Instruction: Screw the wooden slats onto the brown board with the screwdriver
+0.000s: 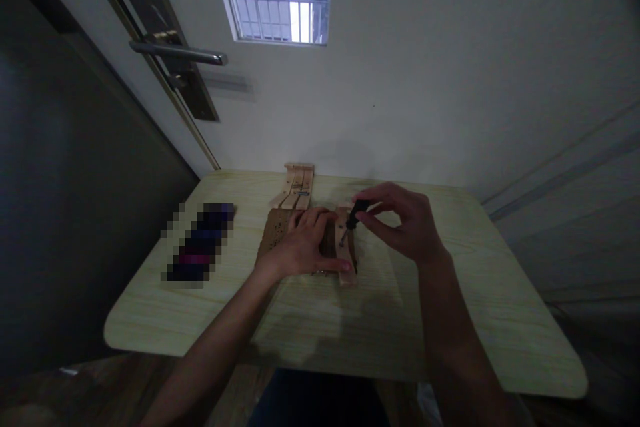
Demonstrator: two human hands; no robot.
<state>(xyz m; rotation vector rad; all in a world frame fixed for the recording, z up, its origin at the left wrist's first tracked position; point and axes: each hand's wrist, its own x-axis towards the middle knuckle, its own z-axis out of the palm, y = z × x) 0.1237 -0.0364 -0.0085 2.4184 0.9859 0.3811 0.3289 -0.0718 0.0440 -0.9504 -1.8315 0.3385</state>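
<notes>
In the head view, my right hand [403, 223] pinches the black handle of a small screwdriver [355, 215]. Its shaft slants down to the left, the tip at a screw or hole on a pale wooden strip [347, 277]. That strip lies along the right side of a brown board [275, 232] with dark holes or marks at its left. Spread over the board is my left hand [301, 248], fingers pointing away from me and thumb pressing on the strip. It covers much of the board's middle. Whether a screw is under the tip is too small to tell.
Behind the board lie several pale wooden strips [296, 188] side by side, with small metal pieces on them. A dark pixelated object [201, 243] rests at the left of the light wooden table [320, 340]. Beyond the table's far edge stands a white door with a metal handle [180, 52].
</notes>
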